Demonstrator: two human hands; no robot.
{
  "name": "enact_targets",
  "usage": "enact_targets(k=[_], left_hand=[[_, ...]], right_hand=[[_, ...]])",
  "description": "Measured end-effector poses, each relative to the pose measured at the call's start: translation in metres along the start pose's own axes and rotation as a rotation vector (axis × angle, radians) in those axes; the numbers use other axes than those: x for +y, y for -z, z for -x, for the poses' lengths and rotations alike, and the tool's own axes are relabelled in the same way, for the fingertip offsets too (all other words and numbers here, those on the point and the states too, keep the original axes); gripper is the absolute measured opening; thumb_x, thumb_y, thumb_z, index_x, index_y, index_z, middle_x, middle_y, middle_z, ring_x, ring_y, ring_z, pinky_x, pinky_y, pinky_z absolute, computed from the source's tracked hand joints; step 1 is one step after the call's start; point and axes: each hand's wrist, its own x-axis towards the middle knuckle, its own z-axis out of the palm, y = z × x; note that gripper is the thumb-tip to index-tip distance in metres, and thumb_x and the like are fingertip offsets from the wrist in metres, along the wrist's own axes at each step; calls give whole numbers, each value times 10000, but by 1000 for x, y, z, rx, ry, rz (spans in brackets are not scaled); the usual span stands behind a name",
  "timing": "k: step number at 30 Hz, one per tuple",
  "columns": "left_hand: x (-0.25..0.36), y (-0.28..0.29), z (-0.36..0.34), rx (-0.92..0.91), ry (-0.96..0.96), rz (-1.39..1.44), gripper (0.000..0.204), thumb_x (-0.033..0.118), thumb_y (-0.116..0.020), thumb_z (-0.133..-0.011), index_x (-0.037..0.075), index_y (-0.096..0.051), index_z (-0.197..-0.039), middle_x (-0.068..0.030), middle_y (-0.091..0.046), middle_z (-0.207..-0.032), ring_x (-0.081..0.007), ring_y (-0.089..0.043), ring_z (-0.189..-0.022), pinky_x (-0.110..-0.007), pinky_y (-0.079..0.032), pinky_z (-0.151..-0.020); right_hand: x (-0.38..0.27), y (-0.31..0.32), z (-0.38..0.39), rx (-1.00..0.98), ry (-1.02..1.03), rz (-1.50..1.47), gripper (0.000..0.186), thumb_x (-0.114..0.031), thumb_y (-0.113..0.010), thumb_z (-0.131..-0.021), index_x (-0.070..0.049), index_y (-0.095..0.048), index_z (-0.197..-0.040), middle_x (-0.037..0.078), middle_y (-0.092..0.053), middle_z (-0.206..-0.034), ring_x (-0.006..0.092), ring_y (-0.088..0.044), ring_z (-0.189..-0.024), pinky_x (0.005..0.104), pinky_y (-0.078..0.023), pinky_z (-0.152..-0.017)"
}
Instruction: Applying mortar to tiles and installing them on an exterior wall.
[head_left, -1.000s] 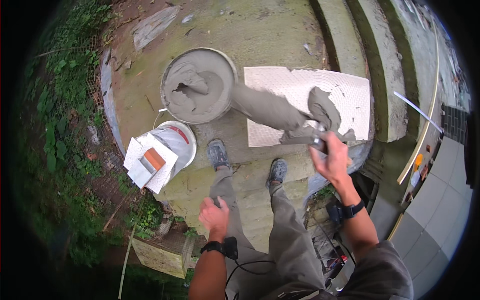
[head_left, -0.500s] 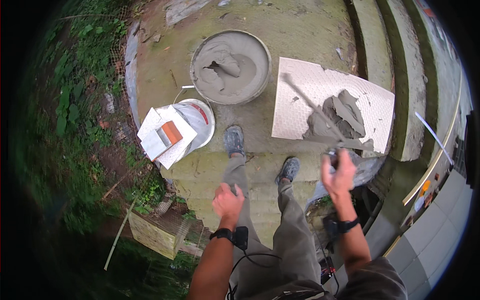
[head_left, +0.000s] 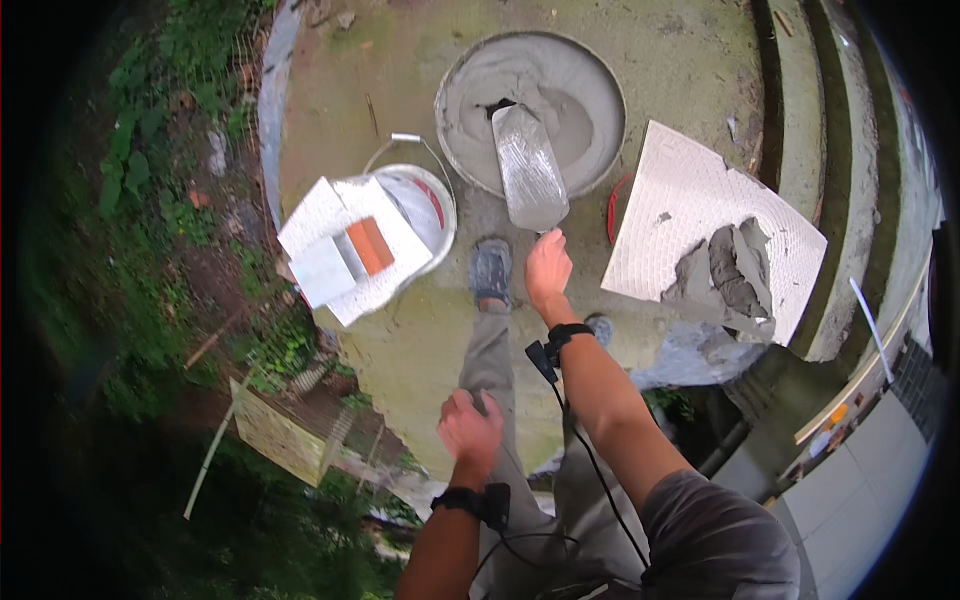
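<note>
My right hand [head_left: 548, 266] is closed on the handle of a metal trowel [head_left: 532, 170], whose shiny blade reaches over the round bucket of grey mortar [head_left: 583, 95]. The mortar has a dark hollow near its middle. My left hand [head_left: 470, 430] is curled low in front of my left leg; what it holds, if anything, I cannot make out. To the right lies a white textured tile [head_left: 660, 170], tilted, with a lump of mortar [head_left: 735, 275] heaped on it. A red rim shows beside the tile's left edge.
Left of the mortar, white tile pieces and an orange block [head_left: 369, 244] rest on a white pail [head_left: 440, 205]. Concrete steps [head_left: 840, 150] run along the right, with grey tiles [head_left: 850, 480] and strips beyond. Wire mesh, plants [head_left: 140, 170] and a drop border the landing [head_left: 340, 80] on the left.
My right hand has moved left from the tile to the bucket with the trowel, leaving the mortar lump on the tile. The view has shifted, and my left hand stays low.
</note>
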Motion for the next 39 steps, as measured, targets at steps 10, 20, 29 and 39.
enact_targets(k=[10, 20, 29, 39], left_hand=[[5, 8, -24, -2, 87, 95, 261, 289, -695, -852, 62, -567, -852, -162, -654, -830, -376, -654, -806, -505, -522, -682], [4, 10, -29, -12, 111, 113, 264, 291, -682, -846, 64, -548, -859, -150, -655, -866, -355, -662, -863, -500, -547, -706], [-4, 20, -38, 28, 147, 143, 267, 290, -693, -829, 65, -550, -840, -146, -655, -844, -345, -667, -839, -477, -553, -694], [-10, 21, -53, 98, 140, 148, 259, 276, -708, -810, 79, -540, -819, -124, -639, -788, -332, -668, -795, -470, -556, -638]], right_hand=[[91, 27, 142, -128, -29, -87, 234, -169, -556, -926, 37, -539, -1034, 293, -624, -949, 483, -645, -871, 559, -508, -755], [-23, 134, 38, -317, -102, -769, 437, -364, -620, -1004, 44, -535, -872, 83, -520, -607, 181, -473, -583, 390, -432, -553], [43, 117, 148, -378, -177, -470, 389, -353, -606, -1014, 13, -565, -889, 73, -579, -668, 152, -531, -559, 356, -448, -513], [-151, 183, 74, -933, -409, -1101, 397, -463, -520, -1042, -86, -485, -920, 28, -501, -688, 140, -469, -487, 300, -413, -439]])
